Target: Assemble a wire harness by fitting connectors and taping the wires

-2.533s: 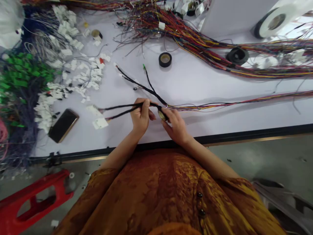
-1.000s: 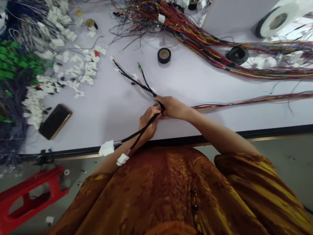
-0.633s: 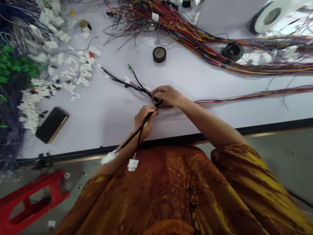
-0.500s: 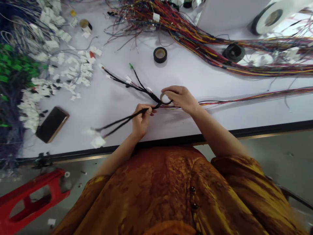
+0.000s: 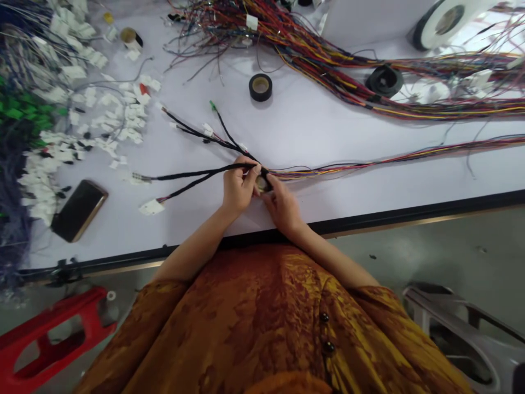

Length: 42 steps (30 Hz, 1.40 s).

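My left hand (image 5: 238, 189) pinches a wire harness (image 5: 197, 174) where its black-taped branches meet. Close beside it, my right hand (image 5: 284, 205) is closed on a small roll of black tape (image 5: 263, 184), held just below the junction. Two taped branches reach left and end in white connectors (image 5: 151, 207). Other branches slant up and left, one tipped with a green connector (image 5: 213, 105). Right of my hands the harness runs on as loose coloured wires (image 5: 353, 165). The fingertips partly hide the junction.
Another black tape roll (image 5: 260, 87) lies beyond my hands. A thick bundle of coloured wires (image 5: 328, 71) crosses the back. At left are a phone (image 5: 80, 210) and piled white connectors (image 5: 41, 175). A red stool (image 5: 53, 334) and a grey stool (image 5: 459, 328) stand below the table edge.
My right hand has brought the tape roll from above the harness to below it, closer to my body. The two lower branches have swung up, now lying nearly level. The view has shifted slightly.
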Each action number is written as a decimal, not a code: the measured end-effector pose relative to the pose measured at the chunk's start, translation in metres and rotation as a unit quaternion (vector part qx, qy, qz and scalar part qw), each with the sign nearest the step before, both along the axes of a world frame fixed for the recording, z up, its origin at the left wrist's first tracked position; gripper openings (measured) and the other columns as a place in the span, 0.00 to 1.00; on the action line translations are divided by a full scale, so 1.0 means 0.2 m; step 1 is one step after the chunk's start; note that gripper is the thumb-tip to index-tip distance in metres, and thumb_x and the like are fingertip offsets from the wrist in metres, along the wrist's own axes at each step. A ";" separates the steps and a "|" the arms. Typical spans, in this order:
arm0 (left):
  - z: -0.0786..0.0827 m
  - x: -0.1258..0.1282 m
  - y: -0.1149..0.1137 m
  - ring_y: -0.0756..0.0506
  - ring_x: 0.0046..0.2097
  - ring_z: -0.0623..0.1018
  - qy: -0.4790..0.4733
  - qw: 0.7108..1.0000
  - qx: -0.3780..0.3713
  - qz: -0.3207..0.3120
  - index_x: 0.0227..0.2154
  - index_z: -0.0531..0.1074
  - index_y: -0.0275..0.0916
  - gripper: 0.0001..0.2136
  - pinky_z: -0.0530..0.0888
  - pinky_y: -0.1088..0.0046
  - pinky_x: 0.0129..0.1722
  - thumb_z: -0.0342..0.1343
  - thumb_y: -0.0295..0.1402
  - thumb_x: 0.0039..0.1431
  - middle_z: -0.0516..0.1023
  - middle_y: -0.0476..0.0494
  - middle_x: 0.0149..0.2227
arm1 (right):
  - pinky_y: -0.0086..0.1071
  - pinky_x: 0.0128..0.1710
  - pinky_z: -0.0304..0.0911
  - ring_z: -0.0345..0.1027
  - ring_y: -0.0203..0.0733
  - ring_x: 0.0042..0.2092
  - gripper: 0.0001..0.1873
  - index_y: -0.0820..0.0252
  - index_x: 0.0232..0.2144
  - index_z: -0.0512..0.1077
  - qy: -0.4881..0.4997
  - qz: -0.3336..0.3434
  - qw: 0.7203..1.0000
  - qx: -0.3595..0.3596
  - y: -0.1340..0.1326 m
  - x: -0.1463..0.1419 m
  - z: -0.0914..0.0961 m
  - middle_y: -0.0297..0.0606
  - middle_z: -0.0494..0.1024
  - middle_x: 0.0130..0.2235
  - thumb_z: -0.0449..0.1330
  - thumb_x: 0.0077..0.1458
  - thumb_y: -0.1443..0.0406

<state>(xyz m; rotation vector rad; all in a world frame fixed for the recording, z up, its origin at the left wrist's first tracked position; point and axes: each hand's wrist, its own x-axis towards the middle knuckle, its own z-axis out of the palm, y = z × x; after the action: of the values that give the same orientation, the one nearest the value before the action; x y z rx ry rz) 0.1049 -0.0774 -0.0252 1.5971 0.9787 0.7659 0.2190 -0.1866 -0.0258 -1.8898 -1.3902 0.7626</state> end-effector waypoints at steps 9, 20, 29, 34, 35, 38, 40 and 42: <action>-0.03 -0.04 -0.21 0.45 0.46 0.81 0.071 0.962 0.260 -0.049 0.41 0.73 0.42 0.07 0.78 0.68 0.44 0.51 0.35 0.69 0.80 0.42 0.43 | 0.32 0.41 0.65 0.71 0.39 0.38 0.13 0.64 0.44 0.76 -0.001 0.107 0.994 0.009 0.27 0.30 0.23 0.43 0.79 0.43 0.57 0.60 0.64; -0.09 -0.07 -0.20 0.47 0.45 0.78 0.084 0.952 0.281 -0.085 0.38 0.70 0.41 0.08 0.75 0.70 0.45 0.47 0.35 0.70 0.77 0.41 0.45 | 0.33 0.39 0.63 0.68 0.39 0.37 0.11 0.64 0.33 0.77 -0.081 0.189 0.979 0.006 0.59 0.30 0.22 0.43 0.76 0.44 0.57 0.46 0.74; -0.08 0.00 -0.11 0.50 0.35 0.80 -0.064 0.997 0.026 -0.031 0.36 0.66 0.41 0.07 0.79 0.72 0.34 0.54 0.38 0.67 0.80 0.41 0.45 | 0.35 0.45 0.64 0.69 0.39 0.41 0.14 0.61 0.38 0.76 0.022 0.113 0.993 -0.014 0.15 0.39 0.17 0.41 0.76 0.40 0.50 0.55 0.69; -0.09 0.02 -0.10 0.48 0.39 0.82 -0.076 0.997 0.011 -0.012 0.33 0.66 0.40 0.09 0.81 0.67 0.41 0.62 0.34 0.60 0.83 0.45 0.39 | 0.36 0.37 0.63 0.68 0.45 0.39 0.19 0.63 0.42 0.69 -0.182 0.114 0.970 -0.115 0.15 0.22 0.18 0.47 0.72 0.46 0.65 0.53 0.57; -0.08 0.02 -0.10 0.48 0.39 0.82 -0.061 0.998 0.034 -0.010 0.33 0.68 0.41 0.07 0.80 0.67 0.41 0.62 0.34 0.61 0.83 0.46 0.38 | 0.37 0.36 0.63 0.69 0.47 0.40 0.21 0.63 0.44 0.67 -0.220 0.107 0.961 -0.128 0.16 0.18 0.20 0.49 0.72 0.47 0.65 0.54 0.57; -0.06 0.01 -0.10 0.47 0.39 0.82 -0.001 0.994 0.107 -0.016 0.35 0.72 0.41 0.05 0.79 0.67 0.41 0.61 0.34 0.61 0.83 0.46 0.37 | 0.39 0.38 0.63 0.70 0.52 0.44 0.16 0.64 0.46 0.66 -0.281 0.109 0.943 -0.142 0.18 0.13 0.23 0.53 0.73 0.48 0.61 0.58 0.61; -0.05 0.00 -0.10 0.47 0.38 0.82 0.008 0.992 0.121 -0.015 0.34 0.72 0.41 0.05 0.78 0.68 0.40 0.61 0.35 0.61 0.83 0.45 0.37 | 0.40 0.40 0.63 0.70 0.53 0.45 0.10 0.64 0.44 0.68 -0.289 0.123 0.939 -0.142 0.18 0.13 0.25 0.53 0.75 0.46 0.56 0.60 0.66; -0.05 0.00 -0.11 0.47 0.39 0.81 -0.002 0.993 0.115 -0.010 0.33 0.70 0.41 0.07 0.78 0.68 0.40 0.61 0.36 0.61 0.83 0.45 0.38 | 0.40 0.41 0.62 0.70 0.52 0.45 0.10 0.63 0.43 0.69 -0.279 0.144 0.941 -0.127 0.19 0.16 0.24 0.51 0.76 0.45 0.52 0.60 0.70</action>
<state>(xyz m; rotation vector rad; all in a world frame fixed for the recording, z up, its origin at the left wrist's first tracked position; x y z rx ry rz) 0.1044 -0.0985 -0.0360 1.7995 0.8956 0.8944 0.2520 -0.1496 0.0231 -2.2426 -2.0362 0.5796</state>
